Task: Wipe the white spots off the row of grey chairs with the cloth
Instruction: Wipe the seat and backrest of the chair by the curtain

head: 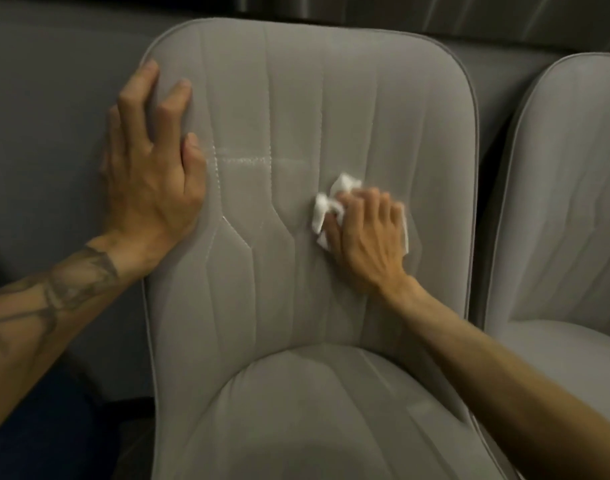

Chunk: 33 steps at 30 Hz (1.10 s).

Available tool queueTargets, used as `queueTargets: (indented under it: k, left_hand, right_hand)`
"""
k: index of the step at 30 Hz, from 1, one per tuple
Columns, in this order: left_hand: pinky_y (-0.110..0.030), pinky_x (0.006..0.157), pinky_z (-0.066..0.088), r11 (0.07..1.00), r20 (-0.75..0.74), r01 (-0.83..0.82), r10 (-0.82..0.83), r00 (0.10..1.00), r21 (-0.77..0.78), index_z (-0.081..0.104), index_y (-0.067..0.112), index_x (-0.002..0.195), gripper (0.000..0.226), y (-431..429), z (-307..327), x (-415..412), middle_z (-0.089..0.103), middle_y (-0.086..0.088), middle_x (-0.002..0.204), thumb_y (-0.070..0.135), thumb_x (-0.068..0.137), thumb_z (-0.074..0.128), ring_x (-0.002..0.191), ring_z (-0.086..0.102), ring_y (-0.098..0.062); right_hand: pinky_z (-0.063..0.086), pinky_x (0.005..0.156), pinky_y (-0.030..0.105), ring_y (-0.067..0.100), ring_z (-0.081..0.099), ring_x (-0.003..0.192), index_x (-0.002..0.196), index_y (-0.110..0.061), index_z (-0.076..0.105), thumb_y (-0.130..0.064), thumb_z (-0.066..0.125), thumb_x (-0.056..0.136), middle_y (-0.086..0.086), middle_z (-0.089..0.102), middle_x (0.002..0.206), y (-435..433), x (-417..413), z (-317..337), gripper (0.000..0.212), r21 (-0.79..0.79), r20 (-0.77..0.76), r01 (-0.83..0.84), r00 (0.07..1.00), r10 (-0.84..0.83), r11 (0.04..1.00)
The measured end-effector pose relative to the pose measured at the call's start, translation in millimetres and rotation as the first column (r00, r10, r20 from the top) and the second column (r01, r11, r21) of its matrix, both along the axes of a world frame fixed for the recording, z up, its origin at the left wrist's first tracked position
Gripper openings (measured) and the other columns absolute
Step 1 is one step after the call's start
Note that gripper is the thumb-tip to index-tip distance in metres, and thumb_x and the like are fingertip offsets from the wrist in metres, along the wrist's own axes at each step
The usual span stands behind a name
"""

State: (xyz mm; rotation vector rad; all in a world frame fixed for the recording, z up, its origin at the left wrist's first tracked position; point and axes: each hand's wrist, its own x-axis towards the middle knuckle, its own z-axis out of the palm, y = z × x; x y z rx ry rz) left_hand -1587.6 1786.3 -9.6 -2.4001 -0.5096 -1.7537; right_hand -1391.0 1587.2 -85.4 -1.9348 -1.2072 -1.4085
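Observation:
A grey upholstered chair (296, 98) fills the middle of the view, its backrest facing me and its seat below. My right hand (365, 237) presses a crumpled white cloth (326, 206) flat against the middle of the backrest. A faint band of white spots (248, 160) runs across the backrest to the left of the cloth, at about mid height. My left hand (151, 168) grips the backrest's left edge, fingers spread over the front and thumb side on the rim.
A second grey chair (566, 202) stands close on the right, almost touching the first. A grey wall (54, 133) lies behind and to the left. Dark floor shows at the bottom left.

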Motion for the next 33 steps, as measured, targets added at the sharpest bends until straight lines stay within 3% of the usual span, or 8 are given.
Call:
queueTargets:
  k: [3,9,14,19,22,24,29,33]
  left_hand:
    - [-0.048,0.114,0.038,1.000,-0.005,0.001,-0.001,1.000,0.007,0.042,0.016,0.152,0.048,0,1,0,0.035,-0.020,0.163,0.021,0.103,0.045,0.142,0.042,-0.038]
    - [-0.046,0.114,0.037,1.000,-0.013,-0.012,0.012,1.000,0.005,0.045,0.011,0.150,0.048,-4,2,-1,0.036,-0.022,0.162,0.019,0.103,0.046,0.142,0.042,-0.038]
    - [-0.047,0.113,0.038,1.000,-0.013,-0.023,0.023,1.000,0.006,0.045,0.010,0.150,0.048,-5,3,-1,0.036,-0.022,0.161,0.020,0.103,0.046,0.140,0.044,-0.041]
    - [-0.046,0.114,0.036,1.000,-0.015,-0.014,0.014,1.000,0.006,0.046,0.009,0.151,0.049,-8,3,-2,0.036,-0.023,0.161,0.018,0.103,0.047,0.140,0.043,-0.042]
    - [-0.045,0.114,0.036,1.000,-0.011,-0.018,0.018,1.000,0.004,0.046,0.009,0.150,0.049,-7,3,-2,0.036,-0.023,0.161,0.018,0.103,0.047,0.141,0.043,-0.041]
    - [-0.044,0.115,0.035,1.000,-0.013,-0.014,0.014,1.000,0.008,0.046,0.009,0.150,0.048,-7,3,-2,0.036,-0.023,0.161,0.018,0.103,0.047,0.141,0.043,-0.040]
    - [-0.045,0.116,0.035,1.000,-0.017,-0.018,0.018,1.000,-0.001,0.046,0.009,0.150,0.049,-9,5,-2,0.036,-0.022,0.161,0.018,0.102,0.047,0.141,0.043,-0.041]
    - [-0.046,0.116,0.037,1.000,-0.013,-0.016,0.016,1.000,-0.013,0.047,0.011,0.151,0.050,-9,3,-2,0.037,-0.021,0.162,0.017,0.102,0.046,0.141,0.044,-0.041]
  right_hand:
    - [0.032,0.075,0.041,0.028,0.043,0.086,0.108,-0.015,0.048,-0.039,0.045,0.104,0.011,0.051,0.103,10,-3,2,0.024,0.150,-0.106,0.051,0.994,-0.035,0.987]
    - [0.036,0.074,0.042,0.031,0.052,0.082,0.107,-0.016,0.049,-0.037,0.051,0.101,0.010,0.056,0.100,-13,-27,-71,0.022,-0.141,-0.036,-0.071,0.997,0.067,0.987]
    - [0.033,0.075,0.041,0.028,0.045,0.085,0.107,-0.017,0.050,-0.038,0.052,0.101,0.007,0.046,0.105,5,-16,-71,0.023,0.041,-0.092,-0.027,0.995,0.031,0.999]
    - [0.034,0.073,0.040,0.030,0.052,0.080,0.112,-0.016,0.051,-0.035,0.055,0.099,0.007,0.055,0.102,-18,-27,-117,0.023,-0.256,0.039,-0.134,0.988,0.149,0.957]
    - [0.030,0.073,0.040,0.028,0.044,0.083,0.111,-0.015,0.050,-0.038,0.046,0.103,0.008,0.047,0.106,-4,-10,-87,0.025,-0.043,-0.031,-0.043,0.999,0.041,0.998]
    - [0.032,0.075,0.041,0.028,0.044,0.085,0.109,-0.015,0.050,-0.037,0.051,0.102,0.008,0.048,0.107,4,-17,-90,0.024,0.125,-0.109,0.014,0.994,0.000,0.992]
    - [0.035,0.076,0.041,0.031,0.049,0.083,0.113,-0.016,0.050,-0.034,0.058,0.098,0.007,0.047,0.110,-10,-39,-127,0.025,-0.138,-0.061,-0.100,0.994,0.092,0.985]
    - [0.034,0.075,0.043,0.030,0.043,0.086,0.116,-0.011,0.048,-0.033,0.047,0.103,0.013,0.047,0.108,5,-25,-54,0.025,0.003,-0.019,-0.009,1.000,0.010,1.000]
